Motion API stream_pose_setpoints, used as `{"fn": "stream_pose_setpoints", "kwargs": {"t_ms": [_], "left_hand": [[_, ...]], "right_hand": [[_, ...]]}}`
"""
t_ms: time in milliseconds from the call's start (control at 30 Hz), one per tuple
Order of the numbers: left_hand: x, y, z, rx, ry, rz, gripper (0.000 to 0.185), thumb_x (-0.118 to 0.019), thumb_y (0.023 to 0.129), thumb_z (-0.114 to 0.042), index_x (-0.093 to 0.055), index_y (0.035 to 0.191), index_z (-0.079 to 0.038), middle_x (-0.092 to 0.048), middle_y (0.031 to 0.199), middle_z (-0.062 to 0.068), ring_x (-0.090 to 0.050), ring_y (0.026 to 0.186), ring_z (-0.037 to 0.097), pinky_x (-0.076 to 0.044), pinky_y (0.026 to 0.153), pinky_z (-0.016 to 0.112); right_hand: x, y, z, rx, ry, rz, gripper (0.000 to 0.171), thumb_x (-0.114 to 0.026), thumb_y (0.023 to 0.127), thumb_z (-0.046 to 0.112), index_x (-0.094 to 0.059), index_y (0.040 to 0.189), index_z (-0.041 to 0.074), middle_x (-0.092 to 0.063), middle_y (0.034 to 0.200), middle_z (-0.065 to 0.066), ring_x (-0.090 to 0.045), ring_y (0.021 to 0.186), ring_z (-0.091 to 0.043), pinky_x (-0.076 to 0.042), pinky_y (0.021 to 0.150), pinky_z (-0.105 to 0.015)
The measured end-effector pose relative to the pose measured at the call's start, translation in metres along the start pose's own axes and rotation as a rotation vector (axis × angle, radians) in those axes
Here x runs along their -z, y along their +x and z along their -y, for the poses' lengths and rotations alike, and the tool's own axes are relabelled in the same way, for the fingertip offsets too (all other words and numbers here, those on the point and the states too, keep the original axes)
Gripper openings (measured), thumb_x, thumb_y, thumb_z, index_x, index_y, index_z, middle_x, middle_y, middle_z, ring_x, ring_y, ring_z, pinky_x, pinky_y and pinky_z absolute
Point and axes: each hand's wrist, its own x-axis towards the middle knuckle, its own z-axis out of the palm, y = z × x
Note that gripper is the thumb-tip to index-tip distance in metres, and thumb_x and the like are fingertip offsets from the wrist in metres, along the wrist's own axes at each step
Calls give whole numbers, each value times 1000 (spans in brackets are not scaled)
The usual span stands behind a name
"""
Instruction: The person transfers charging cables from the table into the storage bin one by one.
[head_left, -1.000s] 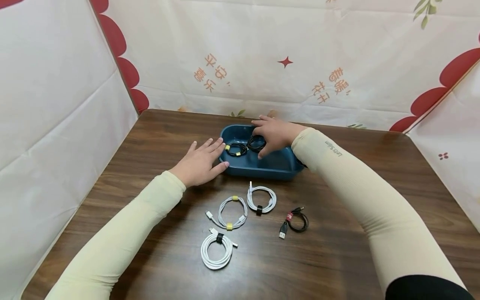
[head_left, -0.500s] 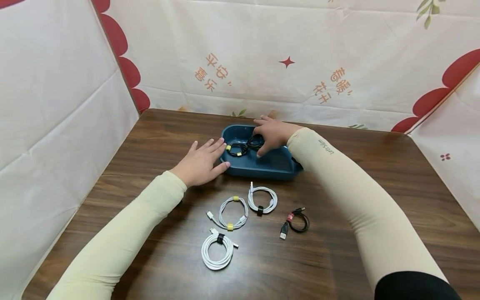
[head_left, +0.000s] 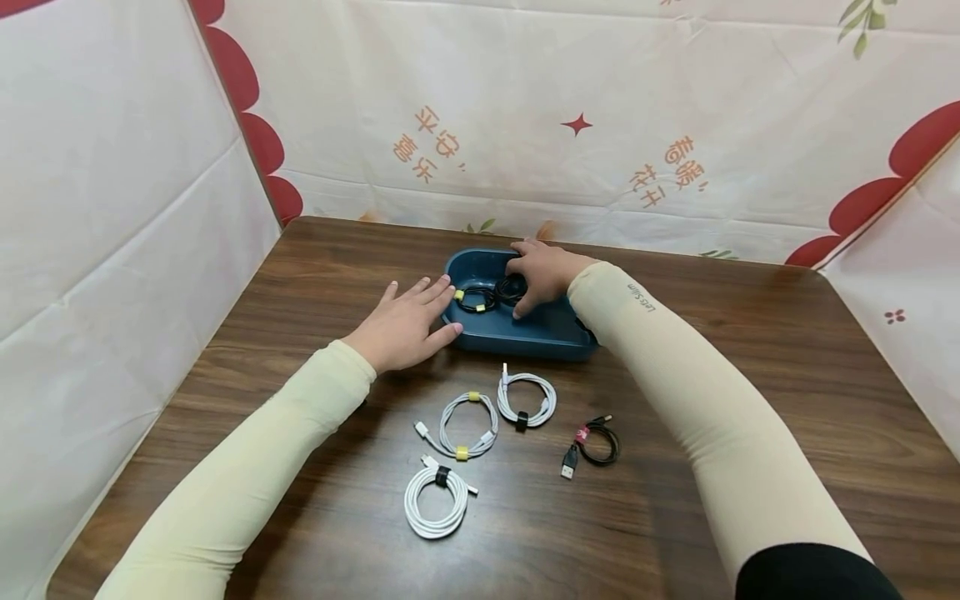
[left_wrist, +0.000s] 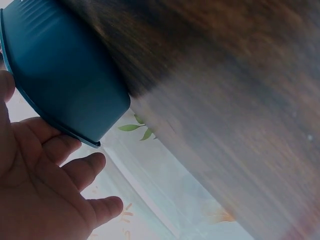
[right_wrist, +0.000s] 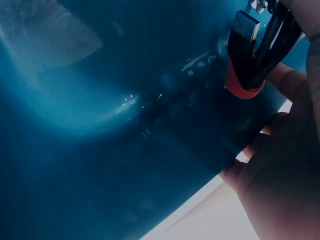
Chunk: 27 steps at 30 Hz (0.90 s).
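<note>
A dark blue plastic bin [head_left: 525,337] stands toward the back of the table. My left hand [head_left: 405,327], fingers spread and straight, touches its left rim; in the left wrist view the fingertips lie along the rim [left_wrist: 55,129]. My right hand [head_left: 547,275] reaches into the bin and pinches a coiled black USB cable [head_left: 511,288] between thumb and fingers. The right wrist view shows its USB plug [right_wrist: 247,27] and a red strap [right_wrist: 242,89]. Left of it in the bin lies another black cable [head_left: 476,307] with yellow ties.
In front of the bin lie coiled white cables: one with a black tie [head_left: 553,402], one with yellow ties [head_left: 447,417], and a thicker one [head_left: 408,504]. A black USB cable [head_left: 617,446] with a red tie lies to their right. A white curtain [head_left: 510,83] hangs behind.
The right forearm has swung slightly to the left, and the right hand has shifted a little within the bin. The left hand stays on the rim; the view drifts slightly.
</note>
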Motion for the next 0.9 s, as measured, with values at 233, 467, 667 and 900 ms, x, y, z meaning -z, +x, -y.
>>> {"fn": "stream_pose_setpoints", "kwargs": {"t_ms": [233, 467, 667, 900], "left_hand": [[0, 1, -2, -2, -2, -8, 70, -39, 103, -55, -30, 157, -12, -18, 164, 4, -20, 149, 31, -8, 116, 62], [1, 0, -3, 2, 2, 3, 71, -36, 103, -58, -29, 158, -12, -17, 164, 4, -18, 150, 30, -7, 116, 61], [3, -1, -3, 8, 7, 9, 71, -37, 103, -57, -29, 157, -12, -17, 164, 4, -18, 150, 30, -6, 116, 62], [3, -1, -4, 6, 4, 10, 71, -37, 103, -57, -29, 157, -11, -17, 164, 5, -19, 149, 31, -7, 115, 63]], "right_hand": [[-2, -2, -1, -1, -21, -8, 72, -81, 80, 47, -57, 139, 13, -14, 162, -20, -7, 149, -41, -20, 114, -62], [3, -5, -6, 14, 42, 19, 73, -79, 83, 44, -53, 142, 10, -12, 163, -22, -3, 149, -43, -16, 116, -59], [24, -19, -3, 30, 75, -18, 73, -76, 86, 40, -49, 145, 7, -12, 163, -23, -3, 148, -46, -9, 117, -58], [34, -48, 7, 35, 46, -67, 75, -78, 84, 43, -50, 145, 8, -14, 163, -21, -2, 149, -43, -9, 118, -56]]}}
